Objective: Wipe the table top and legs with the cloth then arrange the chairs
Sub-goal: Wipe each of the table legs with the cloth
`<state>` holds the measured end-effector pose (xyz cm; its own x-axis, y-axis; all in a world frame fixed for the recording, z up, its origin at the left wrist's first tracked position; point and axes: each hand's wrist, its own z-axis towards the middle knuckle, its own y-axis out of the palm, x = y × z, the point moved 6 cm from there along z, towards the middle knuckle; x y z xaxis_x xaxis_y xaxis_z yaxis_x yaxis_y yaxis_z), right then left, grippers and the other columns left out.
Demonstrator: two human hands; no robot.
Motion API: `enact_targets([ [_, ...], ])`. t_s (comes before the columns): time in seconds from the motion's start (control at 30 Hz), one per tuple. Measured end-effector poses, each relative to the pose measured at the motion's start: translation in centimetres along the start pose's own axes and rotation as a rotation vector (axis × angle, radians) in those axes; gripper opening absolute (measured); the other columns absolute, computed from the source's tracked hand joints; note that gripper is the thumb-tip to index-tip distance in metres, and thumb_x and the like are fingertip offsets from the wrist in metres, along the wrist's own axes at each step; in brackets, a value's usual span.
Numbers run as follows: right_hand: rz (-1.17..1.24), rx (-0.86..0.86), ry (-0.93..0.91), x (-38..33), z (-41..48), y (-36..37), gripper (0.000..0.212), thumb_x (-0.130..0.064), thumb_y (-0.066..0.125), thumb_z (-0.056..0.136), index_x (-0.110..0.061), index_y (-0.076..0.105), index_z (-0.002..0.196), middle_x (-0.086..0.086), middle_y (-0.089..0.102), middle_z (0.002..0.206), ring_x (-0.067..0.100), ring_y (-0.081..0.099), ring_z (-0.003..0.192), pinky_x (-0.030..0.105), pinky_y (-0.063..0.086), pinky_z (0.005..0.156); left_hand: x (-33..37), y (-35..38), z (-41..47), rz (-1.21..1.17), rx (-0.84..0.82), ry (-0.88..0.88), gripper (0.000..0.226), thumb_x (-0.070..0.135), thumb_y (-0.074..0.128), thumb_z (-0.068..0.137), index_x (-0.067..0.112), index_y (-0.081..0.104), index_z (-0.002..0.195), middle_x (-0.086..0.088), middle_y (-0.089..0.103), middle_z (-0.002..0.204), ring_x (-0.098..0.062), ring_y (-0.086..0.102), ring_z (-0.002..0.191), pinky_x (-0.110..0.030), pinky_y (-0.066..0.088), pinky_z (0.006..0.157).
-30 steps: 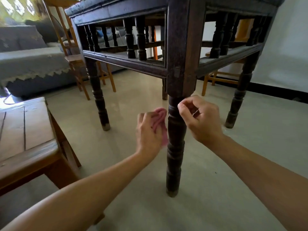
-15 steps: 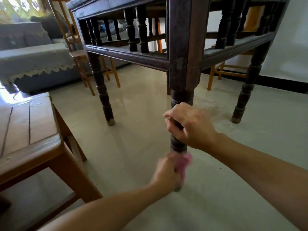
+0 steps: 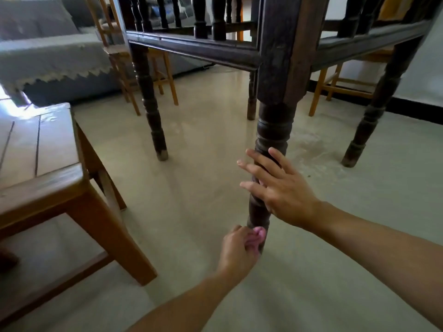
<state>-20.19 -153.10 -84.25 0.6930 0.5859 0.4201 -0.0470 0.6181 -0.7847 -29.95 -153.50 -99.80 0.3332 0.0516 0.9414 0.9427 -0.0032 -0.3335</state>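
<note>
A dark wooden table with turned legs fills the upper view; its near corner leg [image 3: 272, 130] runs down the middle. My left hand [image 3: 238, 250] grips a pink cloth [image 3: 259, 236] and presses it against the bottom of that leg, close to the floor. My right hand [image 3: 278, 188] rests flat against the leg's middle section with fingers spread, holding nothing. A light wooden chair [image 3: 335, 85] stands behind the table at the right, and another chair [image 3: 153, 68] behind it at the left. The table top is out of view.
A low brown wooden stool [image 3: 60, 188] stands close on the left. A grey covered sofa [image 3: 48, 56] sits at the back left. Pale floor [image 3: 203, 176] stretches under the table, with a white wall and black skirting at the right.
My left hand has slid the pink cloth down the leg from mid-height to its foot. My right hand has let go of its grip on the leg and opened flat.
</note>
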Motion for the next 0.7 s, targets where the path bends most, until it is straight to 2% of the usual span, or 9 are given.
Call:
enact_targets([
  [0.13,-0.118,-0.033,0.009,0.5,-0.5,1.0,0.031,-0.015,0.057,0.083,-0.011,0.070,0.111,0.017,0.049,0.145,0.034,0.026,0.145,0.049,-0.002,0.120,2.0,-1.8,4.0,-0.087,0.204,0.006,0.035,-0.019,0.043,0.084,0.010,0.057,0.097,-0.026,0.064,0.096,-0.030,0.060,0.074,-0.025,0.048,0.045],
  [0.2,-0.143,-0.035,0.016,0.2,-0.5,1.5,0.030,-0.016,0.046,0.091,-0.012,0.071,0.107,0.016,0.051,0.144,0.034,0.023,0.146,0.051,-0.004,0.121,4.6,-2.0,4.0,-0.084,0.240,0.101,0.030,-0.011,0.050,0.085,0.010,0.057,0.106,-0.011,0.061,0.101,-0.020,0.060,0.084,-0.022,0.051,0.061],
  [0.27,-0.163,-0.039,0.026,-0.4,-0.8,1.9,0.031,-0.017,0.043,0.094,-0.013,0.072,0.102,0.016,0.051,0.144,0.033,0.021,0.147,0.052,-0.003,0.121,3.6,-0.5,2.6,0.045,0.173,0.171,0.027,-0.006,0.055,0.082,0.011,0.060,0.102,-0.003,0.056,0.098,-0.014,0.056,0.084,-0.023,0.049,0.071],
  [0.37,-0.149,-0.090,-0.031,-1.5,-2.5,3.2,0.028,-0.015,0.048,0.088,-0.011,0.071,0.103,0.019,0.047,0.146,0.035,0.022,0.147,0.052,-0.002,0.121,-2.2,1.9,-0.8,0.211,-0.030,0.100,0.011,0.001,0.054,0.085,0.004,0.062,0.092,-0.013,0.063,0.089,-0.017,0.059,0.071,-0.028,0.046,0.059],
  [0.47,-0.140,-0.117,-0.075,-1.9,-3.6,4.3,0.036,-0.011,0.041,0.088,-0.009,0.069,0.111,0.019,0.045,0.148,0.035,0.023,0.146,0.049,-0.001,0.122,-4.3,0.9,-0.3,0.057,-0.074,-0.036,0.022,-0.004,0.051,0.084,0.008,0.062,0.098,-0.014,0.067,0.093,-0.022,0.065,0.073,-0.031,0.055,0.061],
  [0.5,-0.145,-0.121,-0.073,-1.9,-3.8,4.6,0.037,-0.011,0.043,0.087,-0.008,0.068,0.114,0.018,0.046,0.147,0.035,0.025,0.145,0.048,-0.001,0.122,-3.9,0.1,1.1,0.028,0.006,-0.070,0.027,-0.006,0.052,0.083,0.014,0.061,0.099,-0.010,0.067,0.095,-0.024,0.067,0.079,-0.035,0.058,0.066],
  [0.57,-0.130,-0.126,-0.059,-2.0,-4.0,5.0,0.038,-0.011,0.053,0.082,-0.008,0.067,0.117,0.018,0.048,0.146,0.035,0.027,0.144,0.048,-0.002,0.121,-2.6,-1.8,4.1,-0.009,0.154,-0.053,0.034,-0.012,0.051,0.082,0.016,0.057,0.102,-0.014,0.065,0.096,-0.029,0.067,0.079,-0.036,0.057,0.058],
  [0.63,-0.133,-0.120,-0.049,-2.0,-4.0,5.2,0.039,-0.011,0.054,0.082,-0.009,0.066,0.118,0.017,0.048,0.145,0.035,0.025,0.145,0.048,-0.002,0.121,-0.5,-1.9,5.3,-0.050,0.175,-0.008,0.034,-0.011,0.052,0.082,0.015,0.057,0.103,-0.012,0.063,0.096,-0.029,0.068,0.077,-0.034,0.055,0.053],
  [0.7,-0.145,-0.103,-0.047,-2.1,-4.1,5.5,0.039,-0.011,0.044,0.088,-0.009,0.065,0.120,0.016,0.048,0.146,0.034,0.023,0.145,0.047,-0.002,0.121,-0.3,0.0,4.3,0.059,0.111,0.037,0.024,-0.005,0.057,0.082,0.012,0.061,0.099,-0.004,0.060,0.093,-0.024,0.064,0.080,-0.036,0.056,0.065],
])
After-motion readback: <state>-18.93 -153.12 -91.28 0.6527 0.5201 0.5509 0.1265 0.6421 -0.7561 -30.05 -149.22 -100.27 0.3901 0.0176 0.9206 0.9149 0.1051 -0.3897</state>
